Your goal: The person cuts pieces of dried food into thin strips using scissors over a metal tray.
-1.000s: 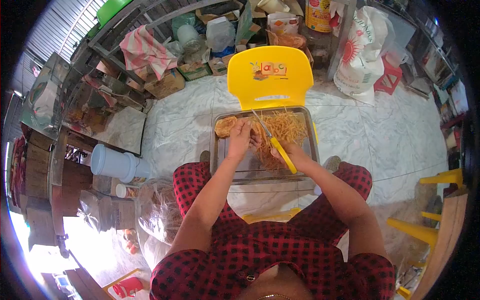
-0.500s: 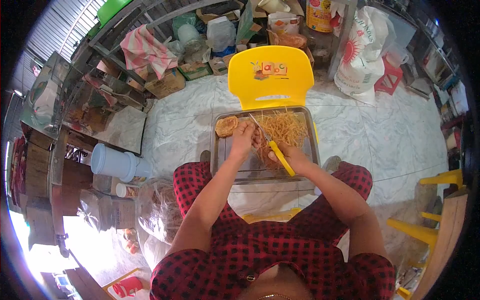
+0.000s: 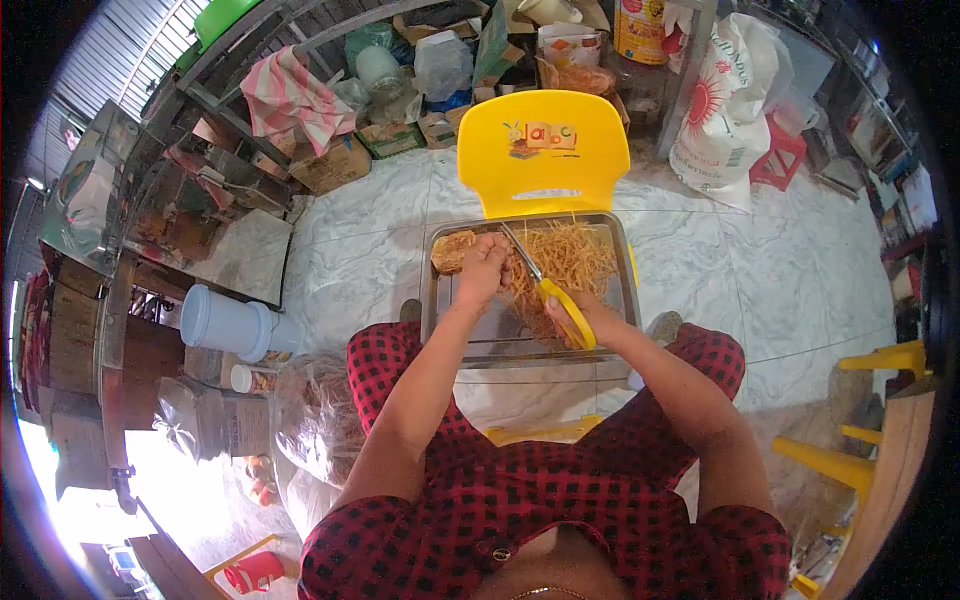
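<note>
A pair of yellow-handled scissors is in my right hand, its metal blades pointing up and left over the tray. My left hand is closed in a pinch near the blades; what it pinches is too small to make out. Loose brown, straw-like strands are heaped on the right half of the metal tray. Beside my left hand, at the tray's upper left, lies a round, tan, bundled piece, partly covered by the fingers.
The tray rests on a yellow chair with a tall back. Boxes and bags crowd the shelf behind. A white sack stands at the back right. To the left are a pale blue bucket and a plastic bag.
The scissors have turned slightly, and their handle loop shows wider. My left hand has shifted a little to the left and up, nearer the tan piece.
</note>
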`<action>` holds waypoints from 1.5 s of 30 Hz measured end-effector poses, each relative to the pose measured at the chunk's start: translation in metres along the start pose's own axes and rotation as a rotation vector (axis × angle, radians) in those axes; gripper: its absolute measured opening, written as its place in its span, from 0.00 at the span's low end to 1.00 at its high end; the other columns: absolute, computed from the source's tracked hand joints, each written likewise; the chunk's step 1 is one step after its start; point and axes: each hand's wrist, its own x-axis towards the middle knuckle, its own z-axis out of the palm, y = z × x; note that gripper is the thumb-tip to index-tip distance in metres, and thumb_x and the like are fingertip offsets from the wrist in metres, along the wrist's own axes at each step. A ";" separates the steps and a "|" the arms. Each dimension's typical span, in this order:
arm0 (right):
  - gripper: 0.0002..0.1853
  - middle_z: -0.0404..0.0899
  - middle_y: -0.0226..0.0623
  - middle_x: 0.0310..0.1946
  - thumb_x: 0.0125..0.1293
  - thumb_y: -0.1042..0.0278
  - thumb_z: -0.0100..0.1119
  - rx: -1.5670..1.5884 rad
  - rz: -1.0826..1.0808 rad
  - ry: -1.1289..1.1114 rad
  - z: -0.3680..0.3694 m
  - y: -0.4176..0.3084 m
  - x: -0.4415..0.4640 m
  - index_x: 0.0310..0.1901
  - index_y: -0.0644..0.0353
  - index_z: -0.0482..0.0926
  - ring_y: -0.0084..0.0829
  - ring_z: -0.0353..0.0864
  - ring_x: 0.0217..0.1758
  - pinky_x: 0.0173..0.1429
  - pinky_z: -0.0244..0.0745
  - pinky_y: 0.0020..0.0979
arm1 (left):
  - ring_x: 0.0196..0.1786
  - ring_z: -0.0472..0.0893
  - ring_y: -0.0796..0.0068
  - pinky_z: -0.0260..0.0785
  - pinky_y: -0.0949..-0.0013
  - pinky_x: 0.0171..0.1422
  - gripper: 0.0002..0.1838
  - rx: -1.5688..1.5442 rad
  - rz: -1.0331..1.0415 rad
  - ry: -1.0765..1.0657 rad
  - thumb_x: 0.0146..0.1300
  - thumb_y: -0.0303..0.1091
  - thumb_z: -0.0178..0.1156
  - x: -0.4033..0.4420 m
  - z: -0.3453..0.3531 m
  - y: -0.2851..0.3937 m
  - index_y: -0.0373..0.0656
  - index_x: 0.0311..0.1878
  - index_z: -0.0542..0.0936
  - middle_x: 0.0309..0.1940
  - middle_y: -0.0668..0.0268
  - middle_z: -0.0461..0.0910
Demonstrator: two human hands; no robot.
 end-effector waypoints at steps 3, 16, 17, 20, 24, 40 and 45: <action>0.30 0.68 0.28 0.16 0.61 0.36 0.48 0.006 0.016 0.017 0.002 0.001 0.000 0.47 0.59 0.72 0.23 0.70 0.16 0.21 0.66 0.25 | 0.15 0.66 0.84 0.56 0.79 0.17 0.07 0.081 0.050 0.095 0.68 0.34 0.47 0.000 0.007 -0.005 0.47 0.33 0.69 0.20 0.73 0.68; 0.28 0.67 0.26 0.15 0.60 0.38 0.53 0.027 0.056 0.085 0.007 -0.011 -0.006 0.40 0.61 0.74 0.20 0.67 0.16 0.19 0.64 0.23 | 0.19 0.65 0.83 0.60 0.77 0.20 0.05 0.180 0.196 0.160 0.66 0.29 0.46 0.006 0.008 -0.019 0.43 0.32 0.69 0.20 0.71 0.66; 0.28 0.67 0.26 0.15 0.59 0.38 0.53 0.002 0.037 0.094 0.007 -0.010 -0.006 0.40 0.60 0.74 0.19 0.68 0.16 0.19 0.63 0.23 | 0.19 0.65 0.83 0.59 0.78 0.20 0.05 0.200 0.195 0.148 0.66 0.29 0.45 0.006 0.008 -0.019 0.43 0.34 0.69 0.21 0.72 0.66; 0.27 0.68 0.26 0.16 0.60 0.38 0.54 0.011 0.021 0.126 0.008 -0.005 -0.004 0.39 0.60 0.75 0.19 0.68 0.17 0.20 0.63 0.23 | 0.17 0.66 0.82 0.58 0.77 0.19 0.05 0.056 0.068 0.142 0.65 0.31 0.46 0.004 0.006 -0.022 0.43 0.35 0.69 0.21 0.71 0.67; 0.25 0.68 0.26 0.16 0.60 0.41 0.55 0.037 0.047 0.125 0.000 -0.001 -0.004 0.39 0.59 0.75 0.20 0.68 0.17 0.21 0.64 0.23 | 0.16 0.67 0.78 0.57 0.75 0.17 0.04 -0.002 -0.097 0.149 0.65 0.33 0.46 -0.001 -0.004 -0.019 0.44 0.36 0.69 0.21 0.70 0.68; 0.15 0.67 0.25 0.15 0.58 0.56 0.64 0.100 -0.077 0.292 0.010 0.012 -0.047 0.33 0.60 0.74 0.19 0.68 0.15 0.18 0.62 0.22 | 0.39 0.78 0.67 0.76 0.61 0.40 0.13 -0.351 -0.214 0.184 0.59 0.24 0.55 -0.068 -0.030 0.002 0.40 0.47 0.67 0.38 0.61 0.74; 0.15 0.68 0.25 0.15 0.57 0.57 0.65 0.072 -0.001 0.367 0.012 0.027 -0.041 0.32 0.60 0.74 0.18 0.67 0.14 0.18 0.61 0.23 | 0.34 0.78 0.69 0.75 0.64 0.36 0.12 -0.427 -0.186 0.197 0.58 0.23 0.56 -0.067 -0.042 -0.018 0.39 0.45 0.70 0.34 0.62 0.76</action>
